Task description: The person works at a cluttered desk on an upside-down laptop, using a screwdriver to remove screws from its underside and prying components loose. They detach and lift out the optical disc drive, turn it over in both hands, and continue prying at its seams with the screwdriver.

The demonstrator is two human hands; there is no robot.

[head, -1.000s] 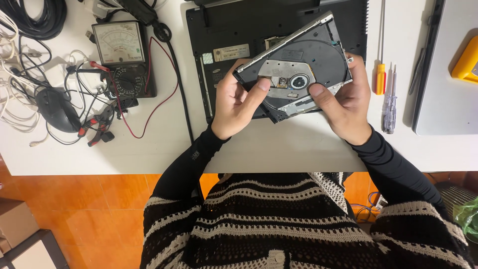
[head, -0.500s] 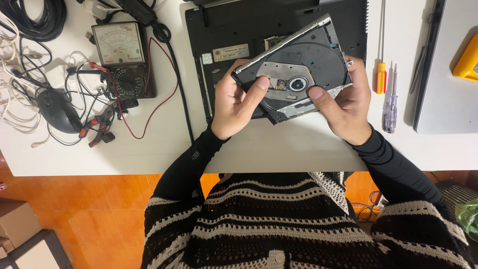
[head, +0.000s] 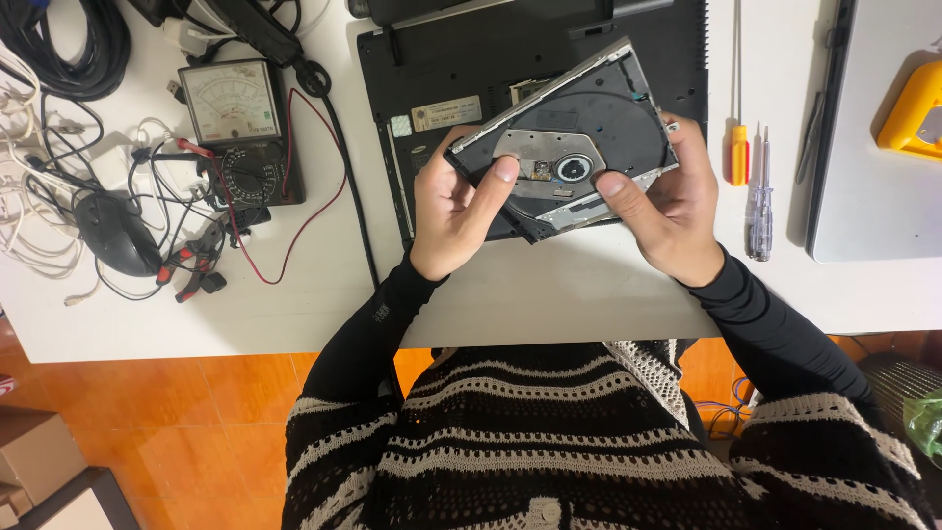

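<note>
Optical drive (head: 574, 147), centre frame: out of the black laptop (head: 471, 59), we grip it, left hand (head: 456, 211) and right hand (head: 667, 211) closed on its edges; casing still unopened.

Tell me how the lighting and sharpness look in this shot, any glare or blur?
Head view: even light, soft shadows under the left hand and right hand; the disc drive they hold is sharp, with a mild sheen on its metal; the white table is bright but not blown out; edges bow slightly.

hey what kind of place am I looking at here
Likely an electronics repair bench at home or in a small shop: an analog multimeter with test leads, screwdrivers on the white table, and both hands holding an optical disc drive over an upturned laptop.
</note>
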